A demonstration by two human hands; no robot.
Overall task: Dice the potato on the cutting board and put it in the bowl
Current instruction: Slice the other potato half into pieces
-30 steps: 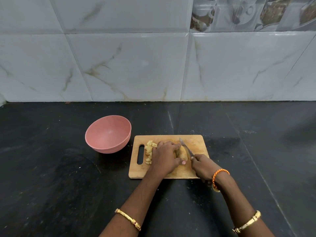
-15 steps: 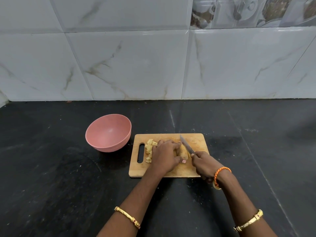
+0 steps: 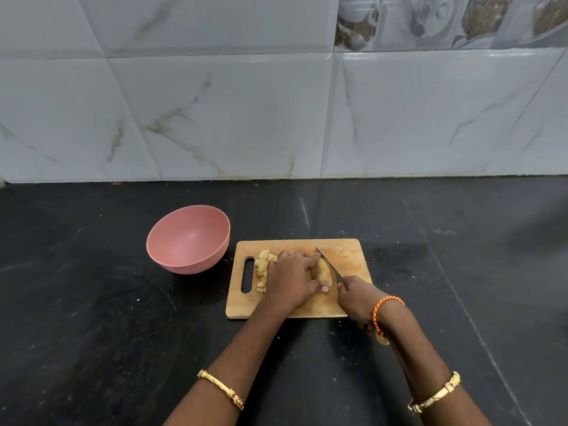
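Observation:
A wooden cutting board (image 3: pixel 347 253) with a slot handle lies on the black counter. My left hand (image 3: pixel 292 279) curls over a yellowish potato piece (image 3: pixel 322 270) in the board's middle and holds it down. My right hand (image 3: pixel 358 298) grips a knife (image 3: pixel 328 263) by its handle, its blade lying along the potato's right side with the tip pointing away from me. Several diced potato bits (image 3: pixel 262 269) are heaped beside the board's slot, left of my left hand. A pink bowl (image 3: pixel 172 241) stands to the board's left with nothing in it.
The black stone counter (image 3: pixel 92 333) stretches all around the board, speckled with small crumbs. A white marble-tiled wall (image 3: pixel 246 118) rises behind it. Bangles sit on both my wrists.
The knife blade has shifted slightly along the potato; both hands keep their grips. The board, bowl and diced heap lie where they were.

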